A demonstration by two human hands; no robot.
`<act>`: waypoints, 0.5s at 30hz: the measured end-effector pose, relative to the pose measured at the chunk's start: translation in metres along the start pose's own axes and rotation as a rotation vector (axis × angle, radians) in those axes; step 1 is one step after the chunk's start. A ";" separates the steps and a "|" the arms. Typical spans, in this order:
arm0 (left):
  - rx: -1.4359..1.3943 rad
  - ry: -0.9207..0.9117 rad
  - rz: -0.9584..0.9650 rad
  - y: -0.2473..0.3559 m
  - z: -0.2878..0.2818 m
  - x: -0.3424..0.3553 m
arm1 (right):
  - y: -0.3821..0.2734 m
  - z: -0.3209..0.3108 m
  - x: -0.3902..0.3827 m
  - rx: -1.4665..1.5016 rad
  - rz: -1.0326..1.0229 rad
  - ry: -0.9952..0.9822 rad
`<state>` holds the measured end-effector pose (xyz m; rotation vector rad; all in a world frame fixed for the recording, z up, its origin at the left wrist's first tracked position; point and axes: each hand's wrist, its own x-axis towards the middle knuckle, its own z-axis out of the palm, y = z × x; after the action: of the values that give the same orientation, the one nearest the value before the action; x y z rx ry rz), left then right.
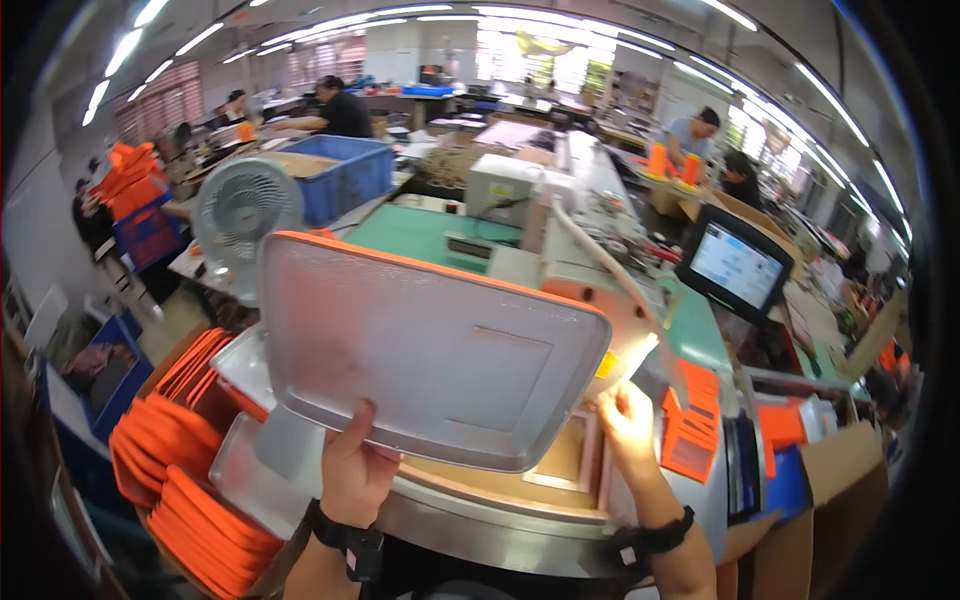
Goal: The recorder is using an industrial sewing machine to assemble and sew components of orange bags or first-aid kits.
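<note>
My left hand grips the lower edge of a large grey rounded-corner panel, thumb on its face and fingers behind. The panel has a raised rim, a faint rectangular outline on its right part and an orange top edge. It is tilted up in front of me. My right hand is beside the panel's right edge, under a bright light, its fingers closed in a pinch. What they hold, if anything, I cannot make out. A small yellow patch shows just above those fingers. Below the panel lies a tan template with a pale frame.
A white machine stands behind the panel, with a screen to its right. Stacked orange pieces fill the left side, near grey trays. A fan and blue crate stand beyond. Orange slotted pieces lie right.
</note>
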<state>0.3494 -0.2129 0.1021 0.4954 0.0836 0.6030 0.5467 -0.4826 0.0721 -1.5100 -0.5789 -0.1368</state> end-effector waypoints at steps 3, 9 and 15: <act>-0.011 0.095 0.092 0.016 0.001 0.001 | -0.008 -0.022 -0.011 -0.510 0.174 -0.263; 0.049 0.272 0.343 0.086 -0.032 -0.019 | -0.042 0.007 -0.036 -0.321 0.255 -0.559; 0.850 0.539 1.100 0.216 -0.087 -0.029 | -0.050 -0.006 -0.038 -0.461 0.033 -0.575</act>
<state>0.1937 -0.0386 0.1253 1.2055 0.6221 1.8017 0.4936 -0.5024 0.1009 -2.0215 -1.0290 0.2148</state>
